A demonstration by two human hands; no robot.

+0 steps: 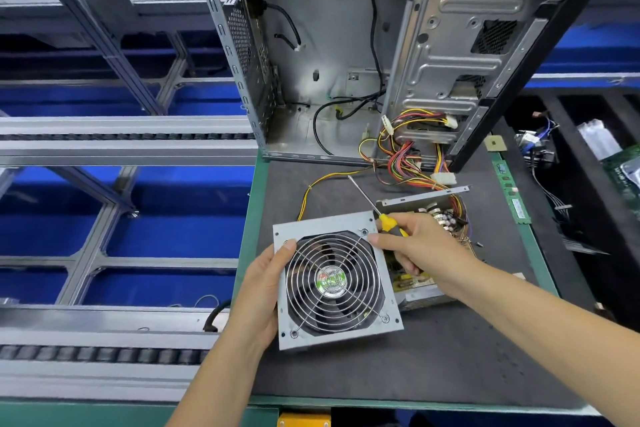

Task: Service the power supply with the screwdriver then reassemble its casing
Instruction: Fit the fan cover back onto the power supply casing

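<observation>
Both hands hold fan cover (332,279); right grips screwdriver (388,221).

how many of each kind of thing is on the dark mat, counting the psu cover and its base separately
fan cover: 1
power supply base: 1
screwdriver: 1
computer case: 1
memory stick: 1
total: 5

Fan label (330,282) print too small
</observation>
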